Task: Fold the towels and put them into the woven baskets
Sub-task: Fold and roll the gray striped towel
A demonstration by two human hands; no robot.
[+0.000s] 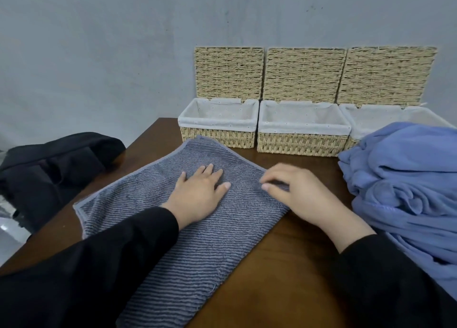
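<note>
A grey striped towel [153,194] lies spread flat across the brown table, one corner pointing toward the baskets. My left hand [197,194] presses flat on its middle with fingers straight. My right hand [296,191] pinches the towel's right corner between thumb and fingertips. Three woven baskets with white liners and raised lids stand in a row at the back: left [217,136], middle [300,143], right [351,143]. All three look empty, though the right one is partly hidden. A crumpled pile of blue towels [408,179] sits at the right.
The wooden table [272,253] shows bare wood between the towel and the blue pile. A black bag [54,169] rests off the table's left edge. A grey wall stands behind the baskets.
</note>
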